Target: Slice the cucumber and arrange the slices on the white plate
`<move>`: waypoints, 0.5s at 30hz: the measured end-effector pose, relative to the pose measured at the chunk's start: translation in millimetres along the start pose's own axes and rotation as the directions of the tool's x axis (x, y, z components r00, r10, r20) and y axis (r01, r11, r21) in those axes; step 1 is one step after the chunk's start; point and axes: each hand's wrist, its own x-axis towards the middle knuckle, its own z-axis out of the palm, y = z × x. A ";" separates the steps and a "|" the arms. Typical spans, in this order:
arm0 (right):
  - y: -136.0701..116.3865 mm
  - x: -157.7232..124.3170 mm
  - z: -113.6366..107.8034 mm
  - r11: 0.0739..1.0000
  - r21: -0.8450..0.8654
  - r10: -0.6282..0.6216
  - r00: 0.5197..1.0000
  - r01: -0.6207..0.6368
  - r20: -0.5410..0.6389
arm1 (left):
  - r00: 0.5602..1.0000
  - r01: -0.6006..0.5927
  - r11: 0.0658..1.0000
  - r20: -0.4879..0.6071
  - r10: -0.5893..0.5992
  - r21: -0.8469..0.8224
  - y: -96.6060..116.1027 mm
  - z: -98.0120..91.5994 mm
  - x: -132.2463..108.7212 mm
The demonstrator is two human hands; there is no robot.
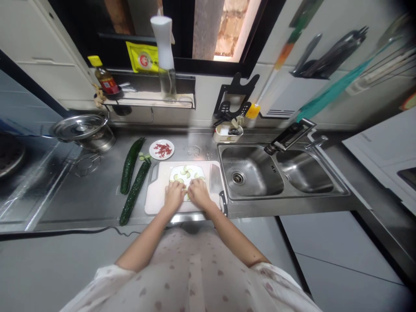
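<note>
A square white plate (195, 170) with pale green cucumber slices (186, 172), arranged partly in a curved pattern, rests on a white cutting board (156, 190). My left hand (174, 193) is over the plate's near left part, fingers curled and pressed together at a cucumber slice. Close beside it, my right hand (198, 193) bends over the near right part, its fingertips also closed at a slice. The fingers partly hide what they pinch. A kitchen knife (216, 180) with a black handle lies flat along the board's right side.
Two whole cucumbers (132, 167) and a small plate (151, 150) of chopped red bits lie left of and behind the board. A lidded steel pot (94, 136) stands farther left. The double sink (250, 173) is on the right, with a black faucet (286, 138) over it.
</note>
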 end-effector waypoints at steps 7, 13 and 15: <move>0.0 -1.4 -0.8 1.000 0.009 0.015 1.000 -0.015 -0.011 | 1.000 -0.004 1.000 -0.006 0.004 0.013 0.0 0.7 0.7; -1.1 -2.3 -8.3 0.998 0.013 0.063 0.997 -0.063 -0.039 | 1.000 -0.004 1.000 0.000 0.004 -0.006 0.0 0.2 1.9; -1.6 -2.1 -7.9 0.998 0.007 0.058 0.997 -0.058 -0.044 | 1.000 -0.006 1.000 -0.006 0.006 -0.007 0.4 0.7 1.6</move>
